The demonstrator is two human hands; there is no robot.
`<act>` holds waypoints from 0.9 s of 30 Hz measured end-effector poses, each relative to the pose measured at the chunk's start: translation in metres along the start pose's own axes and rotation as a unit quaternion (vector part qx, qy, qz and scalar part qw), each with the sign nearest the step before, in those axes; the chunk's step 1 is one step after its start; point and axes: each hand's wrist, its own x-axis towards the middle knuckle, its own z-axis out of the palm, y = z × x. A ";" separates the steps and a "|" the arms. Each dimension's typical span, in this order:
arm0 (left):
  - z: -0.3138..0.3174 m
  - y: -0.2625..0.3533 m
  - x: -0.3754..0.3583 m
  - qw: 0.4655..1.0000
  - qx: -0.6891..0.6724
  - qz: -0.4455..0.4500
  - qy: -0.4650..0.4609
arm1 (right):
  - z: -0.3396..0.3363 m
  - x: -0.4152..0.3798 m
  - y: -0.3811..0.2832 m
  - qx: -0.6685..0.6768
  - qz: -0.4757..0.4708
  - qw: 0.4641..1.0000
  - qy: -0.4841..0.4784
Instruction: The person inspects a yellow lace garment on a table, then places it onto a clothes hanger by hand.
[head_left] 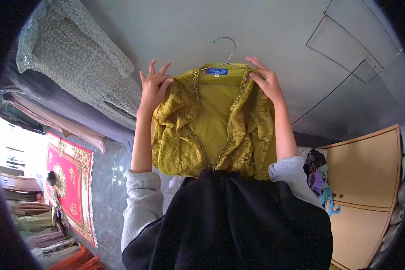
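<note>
I have a broad grey surface (274, 27) across the top of my view and a black cloth (238, 220) filling the bottom, with the yellow-green jacket (180, 150) between them, straight ahead of the wearer. The jacket's length runs up and down my view, collar at the far end and hem close behind the upper edge of the black cloth, while its shoulder line runs crosswise from one hand to the other. Two forearms in grey sleeves (144, 191) reach up along its sides. The left hand (156, 85) is at the jacket's left-hand shoulder in my view, thumb against the cloth and the other visible fingers fanned upward; the right hand (267, 83) is at the opposite shoulder, its fingers stretched past the top edge. So the jacket lies inward of and below both hands, touching each. I cannot tell whether either hand pinches the fabric, because the contact is partly hidden. A wire hanger (234, 47) sits inside the collar, its hook rising between the hands and hanging on nothing I can see; the right hand is the nearer to it. Below the hook, the small blue label (217, 71) faces me, midway between beaded edges.
</note>
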 end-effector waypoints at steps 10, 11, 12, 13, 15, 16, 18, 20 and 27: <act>-0.004 -0.040 -0.056 0.983 0.012 -0.076 0.169 | -0.005 -0.004 -0.020 0.077 -0.023 0.997 0.013; -0.012 -0.045 -0.057 0.982 -0.003 -0.061 0.181 | -0.007 -0.005 -0.021 0.074 -0.034 0.997 -0.003; -0.018 -0.047 -0.060 0.984 0.005 -0.047 0.173 | -0.008 -0.008 -0.022 0.074 -0.034 0.997 -0.007; -0.023 -0.049 -0.063 0.984 -0.061 -0.067 0.151 | -0.011 -0.010 -0.024 0.072 -0.044 0.996 -0.023; -0.041 -0.039 -0.063 0.968 -0.207 -0.065 0.129 | -0.012 -0.012 -0.048 0.076 -0.035 0.996 -0.037; -0.049 -0.035 -0.062 0.968 -0.206 -0.063 0.132 | -0.014 -0.014 -0.059 0.075 -0.038 0.996 -0.037; -0.064 -0.033 -0.064 0.984 -0.129 -0.063 0.105 | -0.016 -0.018 -0.076 0.055 -0.076 0.992 -0.086; -0.080 -0.026 -0.066 0.990 -0.110 -0.045 0.079 | -0.012 -0.023 -0.087 0.062 -0.081 0.993 -0.064; -0.128 0.057 -0.081 0.996 0.073 0.051 -0.022 | 0.009 -0.056 -0.136 0.073 -0.075 0.994 0.017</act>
